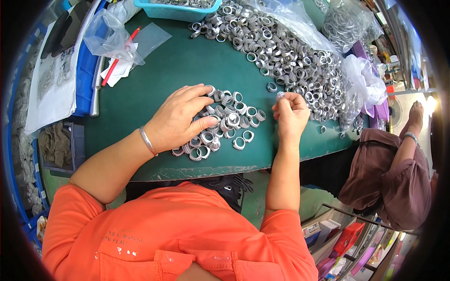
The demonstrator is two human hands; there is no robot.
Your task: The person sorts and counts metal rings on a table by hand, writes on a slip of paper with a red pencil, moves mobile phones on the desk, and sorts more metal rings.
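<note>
A small pile of silver metal rings (234, 117) with patterned outer bands lies in the middle of the green table. My left hand (176, 122) rests over the pile's left side with fingers apart; its fingertips and thumb touch rings there. To the right of the pile, my right hand (291, 112) pinches one ring (280, 95) between thumb and fingers. One loose ring (272, 87) lies just beyond that hand. A much larger heap of similar rings (290, 61) spreads across the far right of the table.
At the back, a light-blue basket (180, 11) holds more metal pieces. Clear plastic bags (349, 25) edge the heap on the right. A red pencil (111, 70) and papers lie at the left beside blue bins. Another person (389, 178) stands close on my right.
</note>
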